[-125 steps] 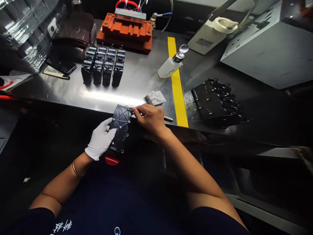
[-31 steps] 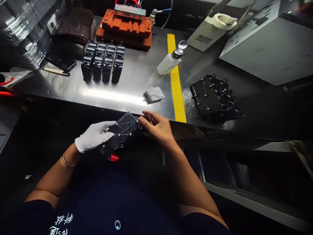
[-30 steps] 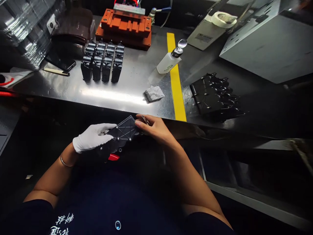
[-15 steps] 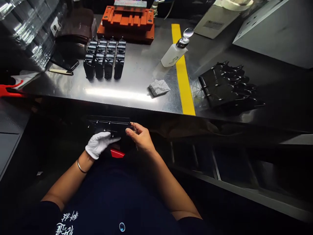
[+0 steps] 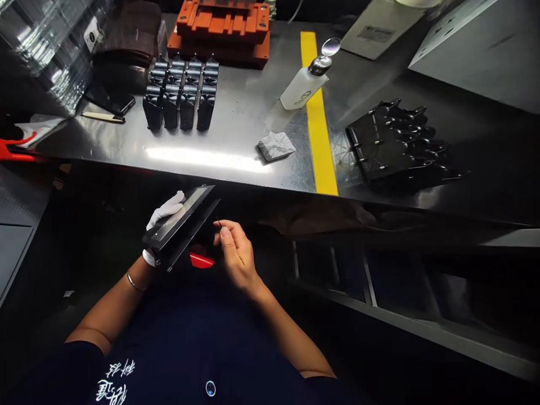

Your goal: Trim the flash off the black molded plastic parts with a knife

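My left hand (image 5: 163, 211), in a white glove, grips a long black molded part (image 5: 185, 236) in front of the bench edge. The part is tilted, its one end raised toward the right, and a smooth face catches the light. To its right, my bare right hand (image 5: 238, 253) is apart from it, thumb and forefinger pinched together. A thin dark sliver shows at those fingertips, too small to name. Below, between the hands, a red object (image 5: 201, 260) is partly hidden in shadow.
On the metal bench (image 5: 236, 121) stand rows of black parts (image 5: 180, 95), an orange fixture (image 5: 221, 34), a white bottle (image 5: 301, 89), a folded white cloth (image 5: 276, 146) and a pen (image 5: 103, 117). Beyond the yellow tape (image 5: 319, 135) lie more black parts (image 5: 390, 140).
My left hand has turned the black part from level to steeply tilted, showing another face. My right hand has come off the part's right end, fingers still pinched.
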`<state>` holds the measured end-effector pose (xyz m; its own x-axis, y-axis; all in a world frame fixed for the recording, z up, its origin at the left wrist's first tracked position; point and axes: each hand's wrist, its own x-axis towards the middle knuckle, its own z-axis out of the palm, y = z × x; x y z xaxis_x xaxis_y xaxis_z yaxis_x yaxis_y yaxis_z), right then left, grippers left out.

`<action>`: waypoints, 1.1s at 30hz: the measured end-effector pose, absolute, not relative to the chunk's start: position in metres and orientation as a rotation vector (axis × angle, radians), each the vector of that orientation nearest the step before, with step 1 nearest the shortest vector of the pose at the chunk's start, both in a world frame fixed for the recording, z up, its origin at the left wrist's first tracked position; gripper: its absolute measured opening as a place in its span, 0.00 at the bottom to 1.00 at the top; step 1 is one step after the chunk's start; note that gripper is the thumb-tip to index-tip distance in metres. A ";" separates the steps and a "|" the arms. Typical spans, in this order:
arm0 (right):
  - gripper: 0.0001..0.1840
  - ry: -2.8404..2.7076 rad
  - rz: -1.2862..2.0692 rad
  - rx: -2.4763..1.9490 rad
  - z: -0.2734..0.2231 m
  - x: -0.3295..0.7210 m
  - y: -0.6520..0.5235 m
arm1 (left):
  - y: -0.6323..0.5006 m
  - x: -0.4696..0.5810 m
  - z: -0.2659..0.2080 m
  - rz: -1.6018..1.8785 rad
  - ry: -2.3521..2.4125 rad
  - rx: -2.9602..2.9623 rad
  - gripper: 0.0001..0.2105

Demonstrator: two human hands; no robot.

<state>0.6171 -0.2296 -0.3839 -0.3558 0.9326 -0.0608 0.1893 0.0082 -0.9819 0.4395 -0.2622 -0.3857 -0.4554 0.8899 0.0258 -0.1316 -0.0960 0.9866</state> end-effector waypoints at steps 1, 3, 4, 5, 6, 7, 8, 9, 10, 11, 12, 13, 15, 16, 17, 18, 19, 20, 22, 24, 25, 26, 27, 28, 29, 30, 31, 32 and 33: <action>0.15 -1.595 1.457 -1.135 -0.380 0.614 -0.233 | -0.263 0.440 -0.385 1.690 1.341 0.948 0.16; 0.11 -1.563 1.509 -1.050 -0.374 0.609 -0.238 | -0.265 0.440 -0.383 1.713 1.301 1.021 0.16; 0.09 -1.555 1.507 -1.012 -0.372 0.606 -0.240 | -0.265 0.441 -0.382 1.711 1.301 1.034 0.15; 0.08 -1.548 1.497 -0.985 -0.370 0.604 -0.241 | -0.265 0.442 -0.381 1.713 1.305 1.037 0.15; 0.07 -1.537 1.480 -0.967 -0.370 0.603 -0.241 | -0.266 0.443 -0.380 1.724 1.312 1.034 0.16; 0.05 -1.522 1.469 -0.959 -0.369 0.602 -0.241 | -0.266 0.444 -0.378 1.735 1.319 1.024 0.16; 0.05 -1.507 1.465 -0.962 -0.370 0.602 -0.239 | -0.266 0.445 -0.377 1.745 1.326 1.013 0.16; 0.04 -1.493 1.463 -0.971 -0.370 0.601 -0.237 | -0.266 0.446 -0.375 1.758 1.334 1.006 0.17; 0.04 -1.479 1.457 -0.988 -0.371 0.602 -0.235 | -0.266 0.447 -0.372 1.770 1.342 1.002 0.17; 0.04 -1.466 1.444 -1.011 -0.372 0.602 -0.233 | -0.267 0.447 -0.369 1.769 1.356 1.001 0.17; 0.04 -1.457 1.430 -1.034 -0.372 0.603 -0.230 | -0.267 0.447 -0.366 1.758 1.378 1.002 0.16; 0.04 -1.451 1.414 -1.056 -0.373 0.603 -0.228 | -0.267 0.448 -0.362 1.753 1.406 0.999 0.16; 0.04 -1.442 1.384 -1.079 -0.374 0.604 -0.224 | -0.266 0.449 -0.356 1.747 1.465 0.986 0.15; 0.04 -1.440 1.378 -1.081 -0.375 0.604 -0.223 | -0.266 0.449 -0.354 1.745 1.487 0.980 0.15; 0.04 -1.435 1.380 -1.079 -0.375 0.604 -0.222 | -0.267 0.450 -0.353 1.748 1.499 0.978 0.15; 0.04 -1.427 1.386 -1.074 -0.376 0.604 -0.222 | -0.267 0.450 -0.354 1.756 1.501 0.979 0.15; 0.04 -1.415 1.393 -1.066 -0.377 0.603 -0.222 | -0.268 0.450 -0.356 1.764 1.497 0.982 0.15; 0.04 -1.404 1.401 -1.056 -0.378 0.603 -0.222 | -0.269 0.451 -0.360 1.768 1.487 0.985 0.15; 0.03 -1.384 1.417 -1.033 -0.380 0.602 -0.222 | -0.272 0.451 -0.369 1.799 1.437 1.012 0.14; 0.03 -1.370 1.427 -1.015 -0.382 0.602 -0.222 | -0.273 0.450 -0.378 1.852 1.377 1.077 0.13; 0.03 -1.363 1.431 -1.009 -0.382 0.602 -0.223 | -0.273 0.449 -0.382 1.875 1.353 1.123 0.13; 0.03 -1.358 1.434 -1.004 -0.382 0.602 -0.223 | -0.273 0.449 -0.384 1.898 1.334 1.170 0.12; 0.03 -1.354 1.434 -1.002 -0.381 0.602 -0.223 | -0.272 0.448 -0.385 1.919 1.325 1.210 0.12; 0.03 -1.354 1.432 -1.000 -0.381 0.602 -0.224 | -0.272 0.448 -0.384 1.928 1.326 1.234 0.12; 0.03 -1.355 1.430 -0.998 -0.380 0.602 -0.224 | -0.271 0.449 -0.383 1.938 1.328 1.244 0.12; 0.03 -1.359 1.426 -0.996 -0.379 0.601 -0.224 | -0.271 0.449 -0.381 1.945 1.328 1.244 0.12; 0.03 -1.366 1.422 -0.990 -0.379 0.601 -0.224 | -0.272 0.450 -0.379 1.944 1.331 1.233 0.12; 0.03 -1.376 1.419 -0.982 -0.379 0.602 -0.224 | -0.273 0.452 -0.378 1.936 1.340 1.199 0.12; 0.03 -1.379 1.413 -0.977 -0.380 0.602 -0.223 | -0.275 0.453 -0.377 1.930 1.354 1.130 0.13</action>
